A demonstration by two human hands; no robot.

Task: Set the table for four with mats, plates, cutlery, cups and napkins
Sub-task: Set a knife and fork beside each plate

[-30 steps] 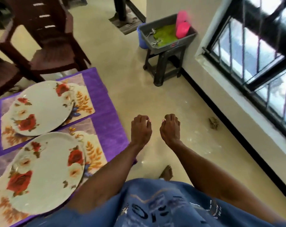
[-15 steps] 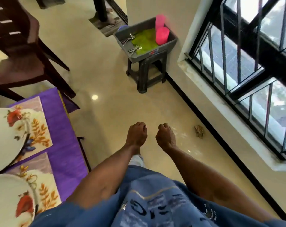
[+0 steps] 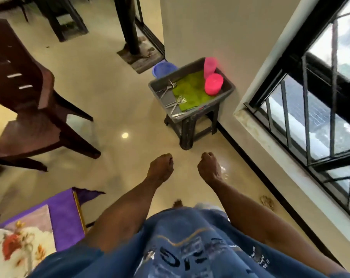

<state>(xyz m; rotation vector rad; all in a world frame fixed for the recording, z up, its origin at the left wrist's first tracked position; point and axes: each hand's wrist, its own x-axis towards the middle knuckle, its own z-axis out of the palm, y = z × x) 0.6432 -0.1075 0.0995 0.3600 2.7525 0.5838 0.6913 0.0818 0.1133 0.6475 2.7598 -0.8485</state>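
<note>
Forks (image 3: 177,103) in grey tub (image 3: 226,95) — handles toward camera, tines away.

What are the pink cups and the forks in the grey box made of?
The pink cups look like plastic: bright, even colour with a dull, smooth surface. The forks look like metal, thin and silvery with a shine. The grey box seems matte plastic too.
</note>
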